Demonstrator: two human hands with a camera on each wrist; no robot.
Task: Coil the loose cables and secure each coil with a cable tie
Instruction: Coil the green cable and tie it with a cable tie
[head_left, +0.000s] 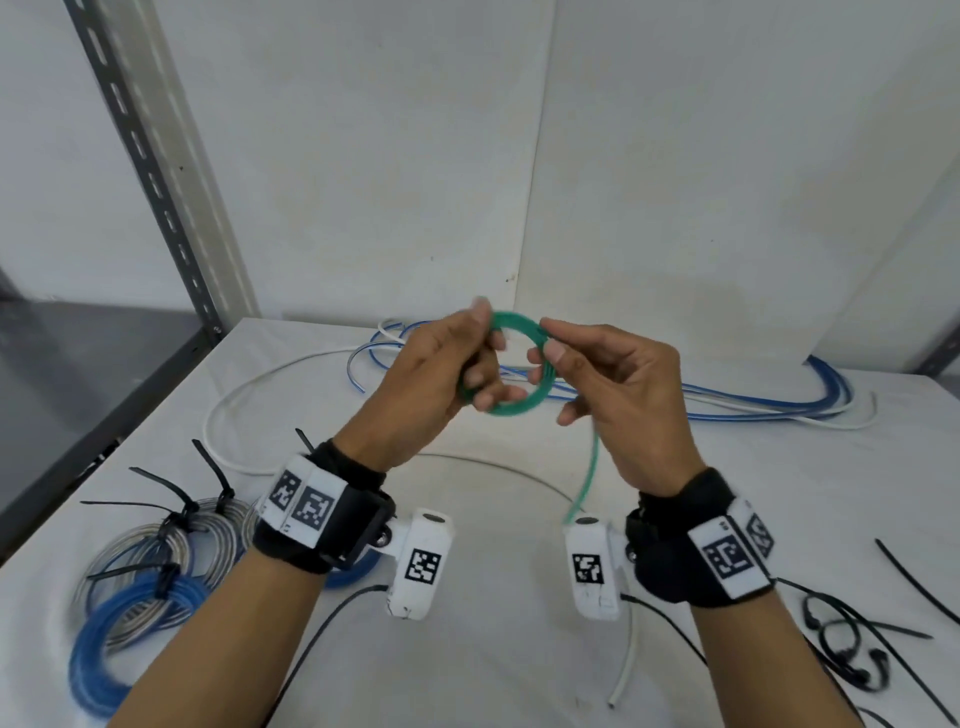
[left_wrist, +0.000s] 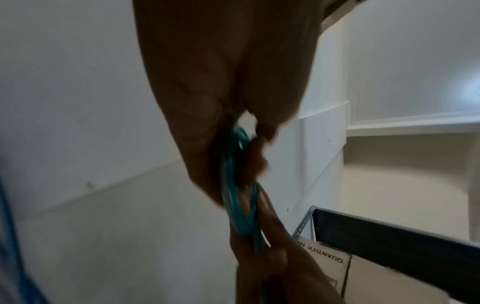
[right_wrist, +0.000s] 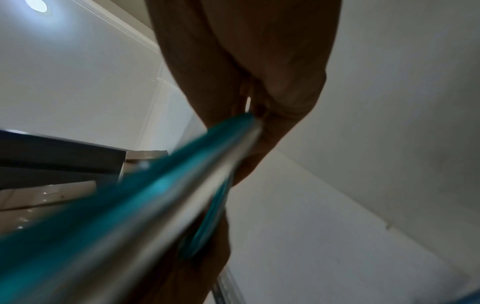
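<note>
White matte tabletop (head_left: 519, 597), lightly scuffed, set against plain white wall panels; a grey slotted metal upright (head_left: 150, 171) stands at its far left corner.

Loose blue and white cables (head_left: 769, 402), smooth round plastic, lie in long flat loops along the back edge.

Finished coils (head_left: 140, 577) of blue and translucent grey cable sit stacked near left, each cinched with a black ribbed cable tie, tails sticking up.

Spare black cable ties (head_left: 852, 639), thin flat plastic strips, lie scattered near right; some are looped.

Left hand (head_left: 431, 384), raised above the tabletop centre: fingers curled through and around the left side of a small round coil of glossy green cable (head_left: 524, 405), gripping it.

Right hand (head_left: 628, 395): thumb and forefinger pinch the coil's upper right rim.

The green cable's loose tail (head_left: 587, 478) hangs straight down from the coil beside the right palm, to the right wrist camera.
</note>
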